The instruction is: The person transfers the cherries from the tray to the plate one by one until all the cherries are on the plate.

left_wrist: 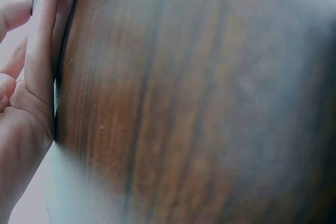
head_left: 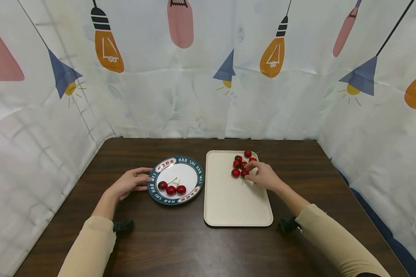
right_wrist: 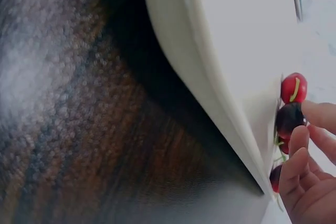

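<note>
A dark wood-grain table (head_left: 180,246) spans the lower frame, enclosed by white curtains (head_left: 145,100) printed with bulbs and lamps. Left of centre, the left hand (head_left: 133,181), fingers extended, touches the rim of a plate (head_left: 185,173) bearing three cherries (head_left: 171,190). Right of centre, at the upper right of a cream tray (head_left: 235,204), the right hand (head_left: 263,175) pinches a dark cherry (head_left: 244,174) beside others.

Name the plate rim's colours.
Dark teal rim with white lettering, red characters on white panels; clearest in the head view.
</note>
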